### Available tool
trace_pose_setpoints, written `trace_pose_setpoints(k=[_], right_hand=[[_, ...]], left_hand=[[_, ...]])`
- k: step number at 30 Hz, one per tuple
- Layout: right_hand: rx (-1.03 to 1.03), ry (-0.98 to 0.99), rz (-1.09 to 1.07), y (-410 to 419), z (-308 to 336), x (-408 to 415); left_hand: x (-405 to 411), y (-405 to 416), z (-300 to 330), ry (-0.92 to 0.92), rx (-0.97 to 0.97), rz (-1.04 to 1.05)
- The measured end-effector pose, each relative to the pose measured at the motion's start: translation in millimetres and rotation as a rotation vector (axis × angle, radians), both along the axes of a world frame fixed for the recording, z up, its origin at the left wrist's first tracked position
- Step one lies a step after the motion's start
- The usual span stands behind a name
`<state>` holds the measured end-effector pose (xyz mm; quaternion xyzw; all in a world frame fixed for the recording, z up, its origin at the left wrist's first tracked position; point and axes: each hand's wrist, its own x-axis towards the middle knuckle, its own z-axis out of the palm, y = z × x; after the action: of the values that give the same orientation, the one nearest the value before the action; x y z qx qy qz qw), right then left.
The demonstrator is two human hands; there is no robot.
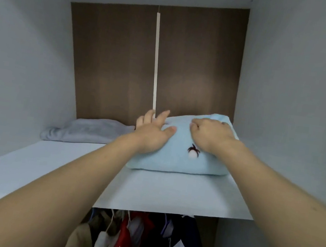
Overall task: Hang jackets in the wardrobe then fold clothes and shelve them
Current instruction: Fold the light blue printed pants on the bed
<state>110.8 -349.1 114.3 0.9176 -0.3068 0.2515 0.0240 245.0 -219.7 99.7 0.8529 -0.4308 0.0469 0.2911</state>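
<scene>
pressing a folded light blue garment (176, 157) onto the upper wardrobe shelf (45, 169) at 2 o'clock, the left hand (154, 131) lies flat, fingers spread, the right hand (211, 133) curled on top. jackets (140, 238) hang below at 6 o'clock. shelving seems nearly done; next, let go and withdraw both arms.

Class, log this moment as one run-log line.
stage: shelving | left hand, right hand: flat on folded blue garment | shelf | jackets hung below
</scene>
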Motion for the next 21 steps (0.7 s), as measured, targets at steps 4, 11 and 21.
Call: trace_pose_setpoints(k=[4, 11, 21], right_hand=[[0.186, 0.129, -0.03, -7, 1, 2], [0.134, 0.11, -0.055, -53, -15, 9], [0.074, 0.123, -0.09, -122, -24, 34]], left_hand=[[5, -9, -3, 0.037, 0.091, -0.074], [7, -56, -5, -0.081, 0.17, -0.038], [27, -129, -13, -0.074, 0.233, 0.014]])
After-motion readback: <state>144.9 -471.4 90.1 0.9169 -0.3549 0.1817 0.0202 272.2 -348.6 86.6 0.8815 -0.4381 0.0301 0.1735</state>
